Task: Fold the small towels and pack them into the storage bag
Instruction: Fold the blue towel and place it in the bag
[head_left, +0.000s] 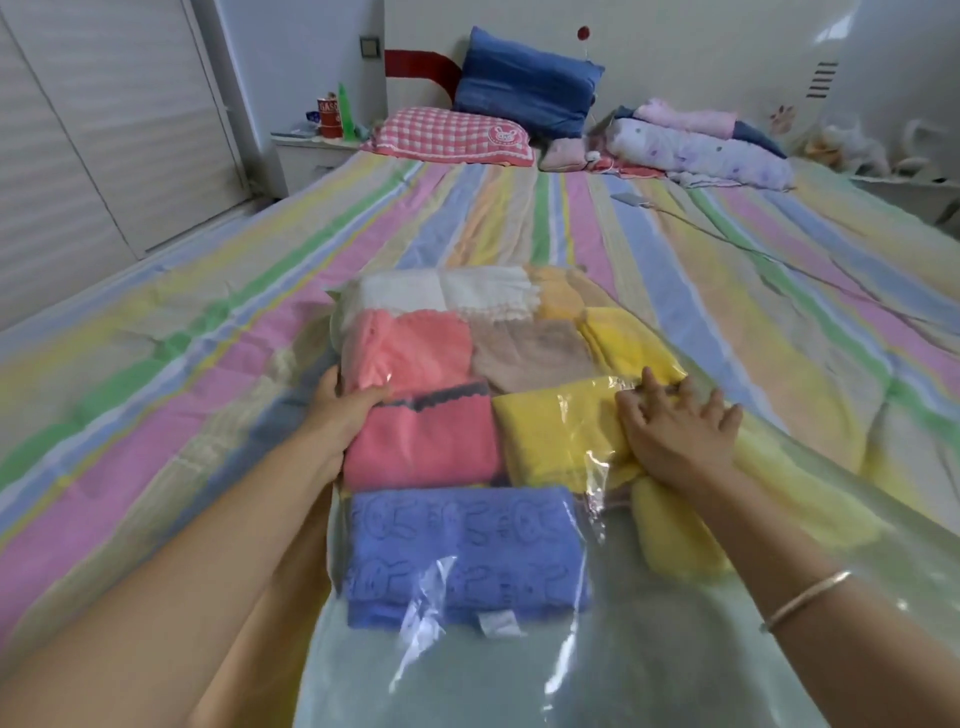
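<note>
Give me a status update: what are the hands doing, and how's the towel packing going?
Left hand grips storage bag at left edge. Right hand flat, pressing yellow towel. Folded towels in rows inside. Nothing blocking.

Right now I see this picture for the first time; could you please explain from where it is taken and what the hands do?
There is no machine: a person works with two bare hands. The single picture comes from a camera on the person's head, looking forward and down. On the striped bedsheet lies a clear storage bag holding folded towels, among them a blue towel, a pink towel and a yellow towel. The left hand holds the bag's left edge, thumb on top. The right hand rests flat on the yellow towel, fingers spread.
</note>
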